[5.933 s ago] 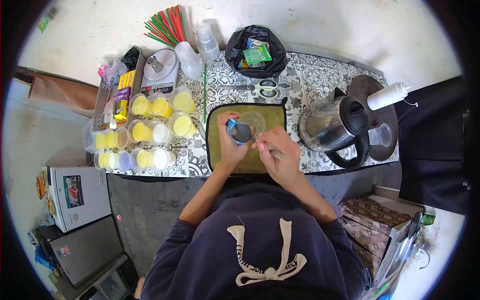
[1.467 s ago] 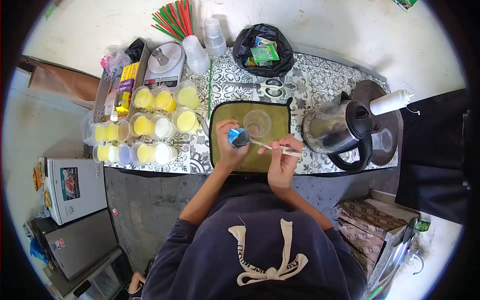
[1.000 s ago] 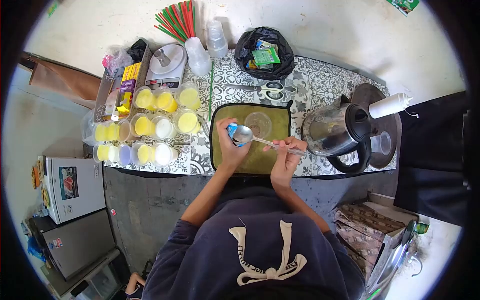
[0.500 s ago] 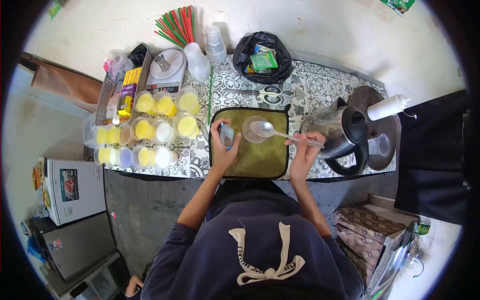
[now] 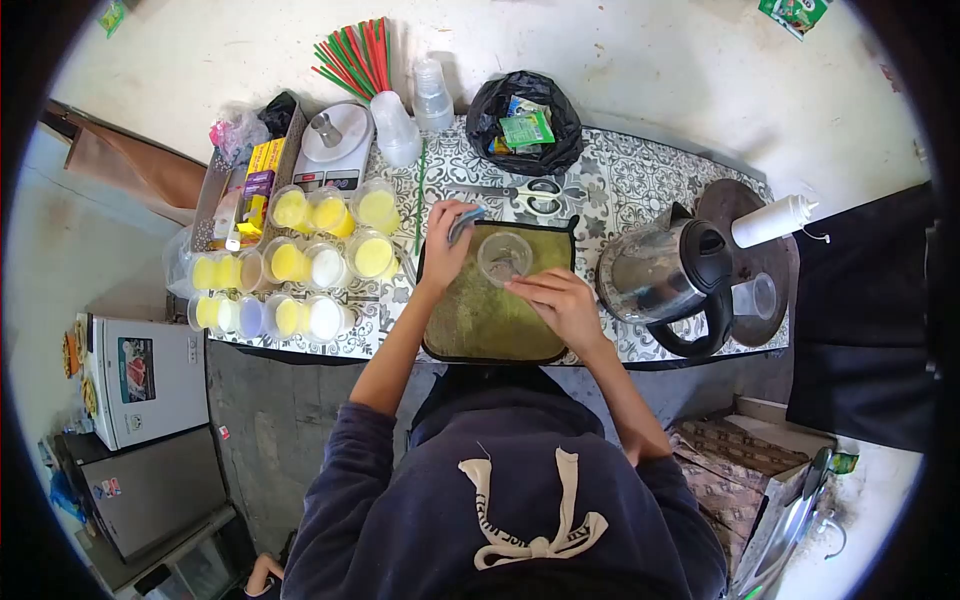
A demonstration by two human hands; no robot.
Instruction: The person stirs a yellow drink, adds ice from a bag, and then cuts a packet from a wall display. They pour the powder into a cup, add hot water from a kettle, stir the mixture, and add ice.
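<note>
On the olive mat (image 5: 490,330) stands a clear plastic cup (image 5: 505,258), its contents hard to make out. My left hand (image 5: 446,245) is closed around a small bluish packet (image 5: 465,223) just left of the cup. At the cup's near right rim, my right hand (image 5: 562,305) is closed in a pinch over the spoon, which is mostly hidden by the fingers and the cup.
Several cups of yellow, white and purple contents (image 5: 325,265) stand left, beside a basket (image 5: 208,215) and scale (image 5: 335,150). Behind are straws (image 5: 365,60), stacked cups (image 5: 432,95), a black bag (image 5: 485,125) and scissors (image 5: 540,195). A kettle (image 5: 650,275) and squeeze bottle (image 5: 770,222) stand right.
My right hand has moved left and turned over, bringing the spoon from above the cup down to its rim. My left hand has moved slightly up with the packet, which is now tilted.
</note>
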